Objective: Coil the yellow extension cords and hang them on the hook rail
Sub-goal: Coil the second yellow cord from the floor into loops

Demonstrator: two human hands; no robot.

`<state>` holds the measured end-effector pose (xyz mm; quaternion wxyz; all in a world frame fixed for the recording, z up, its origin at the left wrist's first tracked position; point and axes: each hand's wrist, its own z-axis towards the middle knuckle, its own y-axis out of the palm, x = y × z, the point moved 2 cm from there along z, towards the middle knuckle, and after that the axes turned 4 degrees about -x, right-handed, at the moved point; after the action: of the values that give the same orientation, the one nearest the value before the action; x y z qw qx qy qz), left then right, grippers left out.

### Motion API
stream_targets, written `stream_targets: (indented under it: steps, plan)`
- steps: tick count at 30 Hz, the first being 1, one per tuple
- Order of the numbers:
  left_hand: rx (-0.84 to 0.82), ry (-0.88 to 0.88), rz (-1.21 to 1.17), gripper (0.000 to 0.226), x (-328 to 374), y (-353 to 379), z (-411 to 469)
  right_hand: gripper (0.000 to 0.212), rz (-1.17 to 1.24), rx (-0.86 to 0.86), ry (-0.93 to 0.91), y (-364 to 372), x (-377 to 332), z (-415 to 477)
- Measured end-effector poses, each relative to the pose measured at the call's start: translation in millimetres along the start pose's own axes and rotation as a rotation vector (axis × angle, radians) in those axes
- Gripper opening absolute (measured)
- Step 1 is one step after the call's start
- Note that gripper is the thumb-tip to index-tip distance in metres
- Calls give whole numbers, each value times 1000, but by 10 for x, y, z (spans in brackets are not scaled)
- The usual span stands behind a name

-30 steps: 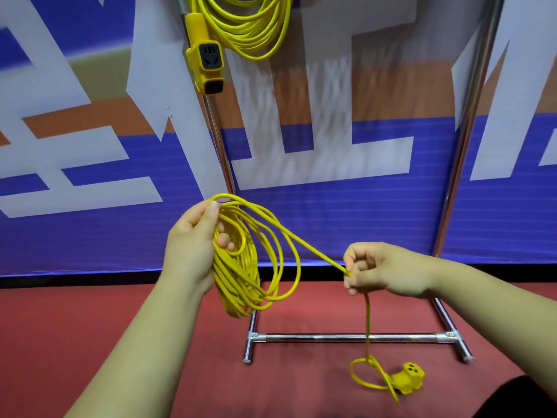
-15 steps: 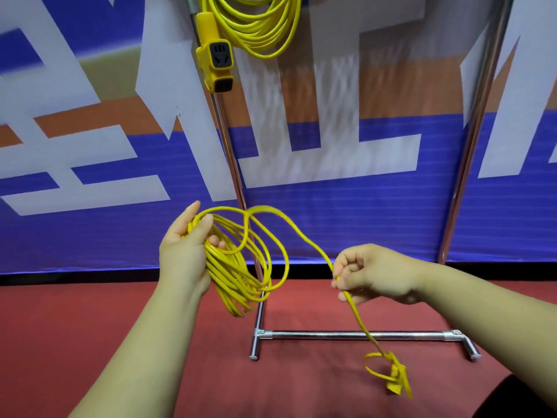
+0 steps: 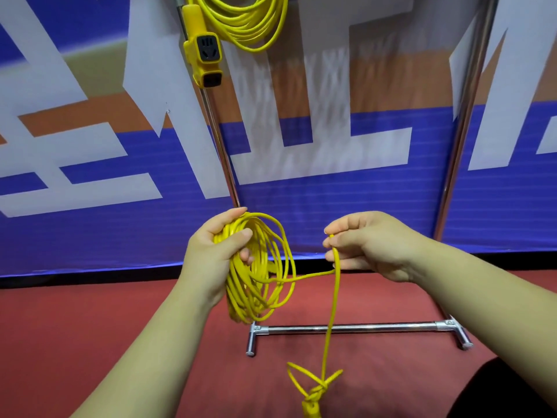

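- The left hand (image 3: pixel 211 251) is gripping the coil (image 3: pixel 256 285) at frame centre, thumb over the loops.
- The right hand (image 3: pixel 370 245) is pinching the loose tail (image 3: pixel 330 321) just right of it, the tail's long axis hanging straight down.
- The next loop is probably heading leftward.
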<state>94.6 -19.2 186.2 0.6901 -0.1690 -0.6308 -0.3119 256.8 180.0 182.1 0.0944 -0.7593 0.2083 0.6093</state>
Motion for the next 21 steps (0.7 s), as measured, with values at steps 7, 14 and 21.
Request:
stream_targets:
  steps: [7, 14, 21]
  plan:
    - [-142, -25, 121, 39, -104, 289, -91, 17, 8, 12, -67, 46, -82, -30]
    - [-159, -59, 125, 42, -176, 474, -115, 17, 39, 65, -63, 35, -124, -39]
    - [-175, -49, 122, 52, -257, 624, -92, 20, 304, 69, -1, 12, -167, 8]
